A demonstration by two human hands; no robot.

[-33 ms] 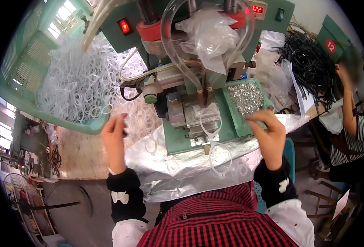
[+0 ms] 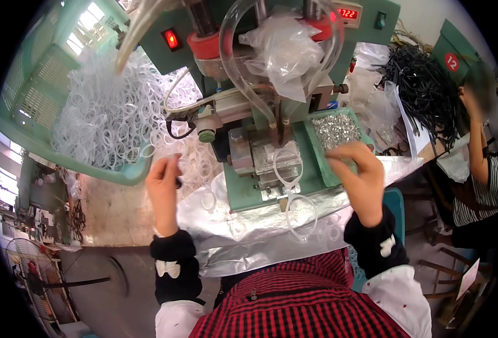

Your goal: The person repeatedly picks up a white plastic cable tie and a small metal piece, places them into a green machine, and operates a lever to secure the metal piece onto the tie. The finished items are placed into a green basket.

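Observation:
My left hand (image 2: 163,190) hovers over loose clear plastic rings (image 2: 197,166), left of the press, fingers curled together. A small dark spot shows beside its fingers; what they hold, if anything, I cannot make out. My right hand (image 2: 361,183) is above the near edge of a green tray (image 2: 329,176) of small shiny metal pieces (image 2: 337,130). Its thumb and fingers bend toward each other; anything between them is too small to tell. Between the hands, a clear figure-eight plastic piece (image 2: 301,196) with two loops lies from the press's metal fixture (image 2: 263,159) over the front edge.
The green press (image 2: 235,188) has clear hoses and a plastic bag (image 2: 285,53) hanging from it. A green basket (image 2: 127,176) heaped with clear rings stands left. Black strips (image 2: 421,84) pile up at right, near another person (image 2: 477,163). Silver foil (image 2: 220,245) covers the table's front.
My left hand has shifted slightly right, toward the press. My right hand has moved slightly left and up at the tray. The figure-eight piece stays put.

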